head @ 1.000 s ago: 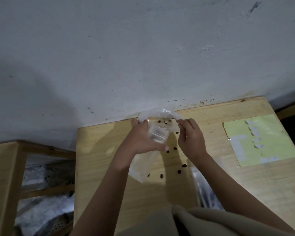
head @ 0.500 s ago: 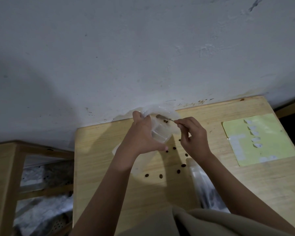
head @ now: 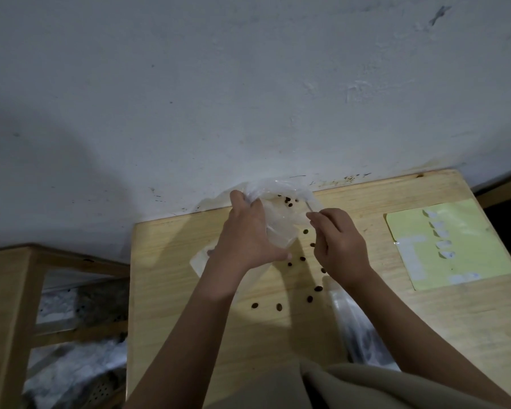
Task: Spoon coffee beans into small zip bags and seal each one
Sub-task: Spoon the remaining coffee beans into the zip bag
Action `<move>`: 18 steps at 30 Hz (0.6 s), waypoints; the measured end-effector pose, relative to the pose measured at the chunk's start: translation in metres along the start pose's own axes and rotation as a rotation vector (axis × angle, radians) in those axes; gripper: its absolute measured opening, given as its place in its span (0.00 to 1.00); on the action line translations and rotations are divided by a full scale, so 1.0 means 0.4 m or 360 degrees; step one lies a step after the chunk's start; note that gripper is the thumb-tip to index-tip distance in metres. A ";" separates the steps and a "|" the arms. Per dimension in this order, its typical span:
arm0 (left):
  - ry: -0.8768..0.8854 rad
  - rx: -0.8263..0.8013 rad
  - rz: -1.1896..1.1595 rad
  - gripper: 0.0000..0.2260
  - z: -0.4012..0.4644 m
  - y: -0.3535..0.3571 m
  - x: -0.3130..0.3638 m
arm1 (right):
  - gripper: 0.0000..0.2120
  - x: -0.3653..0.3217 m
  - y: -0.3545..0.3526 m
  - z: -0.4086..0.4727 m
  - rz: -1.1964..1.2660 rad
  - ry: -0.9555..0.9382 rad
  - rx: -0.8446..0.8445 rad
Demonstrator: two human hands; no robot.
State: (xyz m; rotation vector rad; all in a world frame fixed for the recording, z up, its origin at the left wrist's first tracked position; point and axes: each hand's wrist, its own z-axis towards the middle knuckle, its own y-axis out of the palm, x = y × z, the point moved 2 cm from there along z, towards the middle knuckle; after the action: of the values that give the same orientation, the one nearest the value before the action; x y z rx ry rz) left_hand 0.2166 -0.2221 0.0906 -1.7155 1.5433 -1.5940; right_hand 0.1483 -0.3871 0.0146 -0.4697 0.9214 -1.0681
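Beans (head: 279, 306) on table (head: 171, 290), sheet (head: 449, 243) right.

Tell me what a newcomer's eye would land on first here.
First, the two hands at the table's far edge: the left hand grips a clear bag, the right hand pinches a thin spoon handle at its mouth. Next, dark beans scattered on the table between the arms. A yellow sheet lies at right.

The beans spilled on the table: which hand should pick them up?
Probably the right hand. The loose beans lie just below and beside it, and it pinches only a thin spoon handle. The left hand has its grip on the plastic bags.
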 end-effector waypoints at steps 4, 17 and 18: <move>0.0000 -0.0038 0.0029 0.37 0.001 0.011 0.009 | 0.12 0.011 0.019 -0.013 -0.0049 0.0158 -0.0058; 0.0038 -0.0239 0.0135 0.33 0.027 0.002 0.074 | 0.07 0.031 0.039 0.006 0.0428 0.1169 0.0182; 0.0030 -0.0265 0.0157 0.33 0.029 -0.002 0.078 | 0.07 0.034 0.040 0.006 0.0457 0.1226 0.0200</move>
State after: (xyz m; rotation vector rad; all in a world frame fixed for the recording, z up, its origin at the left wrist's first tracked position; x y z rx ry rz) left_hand 0.2202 -0.2528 0.1030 -1.6827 1.7858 -1.4739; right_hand 0.1613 -0.3923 -0.0013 0.2082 1.5301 -1.0391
